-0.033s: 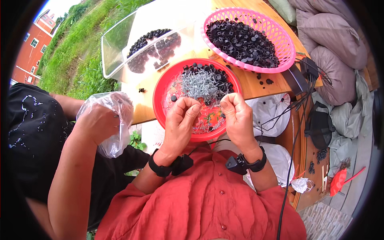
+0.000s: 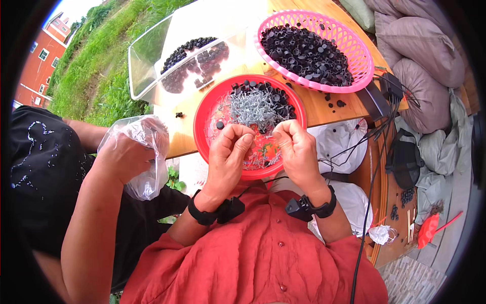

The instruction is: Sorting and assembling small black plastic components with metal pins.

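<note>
Both my hands are over the near part of a red round tray (image 2: 201, 119). My left hand (image 2: 228, 154) is closed, thumb pressed to the curled fingers; what it holds, if anything, is hidden. Facing it, a short gap away, my right hand (image 2: 299, 157) pinches thumb and forefinger together; anything between the tips is too small to make out. Beyond them in the tray lies a heap of silvery screws (image 2: 255, 109), with black plastic caps (image 2: 283, 99) around its far and right sides. One loose cap (image 2: 219, 124) rests just past my left hand.
A pink basket (image 2: 368, 71) full of black caps stands at the far right of the wooden table (image 2: 324, 114). A clear bin (image 2: 132, 76) with black pieces is at the far left. Beside me, another person's hand (image 2: 129, 157) is inside a clear plastic bag (image 2: 144, 187). Cables (image 2: 377, 131) hang at right.
My right hand has shifted slightly left, nearer my left hand. My left hand stays in place. The other person's hand and bag have barely moved.
</note>
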The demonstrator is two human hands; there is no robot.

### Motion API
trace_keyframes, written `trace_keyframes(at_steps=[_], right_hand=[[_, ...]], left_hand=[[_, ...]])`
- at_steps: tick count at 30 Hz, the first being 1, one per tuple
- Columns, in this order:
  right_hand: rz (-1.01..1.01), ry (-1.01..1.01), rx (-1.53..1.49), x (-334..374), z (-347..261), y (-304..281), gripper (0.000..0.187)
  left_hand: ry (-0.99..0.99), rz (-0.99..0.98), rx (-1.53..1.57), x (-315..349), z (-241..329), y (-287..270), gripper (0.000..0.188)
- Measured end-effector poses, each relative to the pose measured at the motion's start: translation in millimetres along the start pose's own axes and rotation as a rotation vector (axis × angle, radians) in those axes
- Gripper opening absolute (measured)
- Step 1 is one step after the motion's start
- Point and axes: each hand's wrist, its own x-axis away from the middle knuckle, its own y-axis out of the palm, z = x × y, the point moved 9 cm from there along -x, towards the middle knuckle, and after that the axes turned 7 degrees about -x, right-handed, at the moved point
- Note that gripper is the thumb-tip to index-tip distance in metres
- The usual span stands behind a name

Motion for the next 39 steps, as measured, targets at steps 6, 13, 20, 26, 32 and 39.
trace_keyframes(at_steps=[6,13,20,26,32,39], right_hand=[[-0.062,-0.428,0.103,9,-55,9,0.017],[-0.086,-0.486,0.217,35,-60,-6,0.025],[-0.060,-0.388,0.443,53,-51,-28,0.033],[0.078,-0.331,0.388,52,-35,-50,0.033],[-0.161,-0.430,0.415,46,-26,-14,0.024],[-0.171,-0.473,0.456,47,-27,-15,0.021]], left_hand=[[0.066,-0.001,-0.156,3,3,0,0.004],[0.029,-0.146,-0.055,8,10,27,0.014],[0.240,-0.405,-0.520,6,36,60,0.022],[0.597,-0.286,-1.274,-20,41,79,0.035],[0.458,-0.308,-1.451,-25,30,68,0.033],[0.440,-0.232,-1.509,-29,47,58,0.023]])
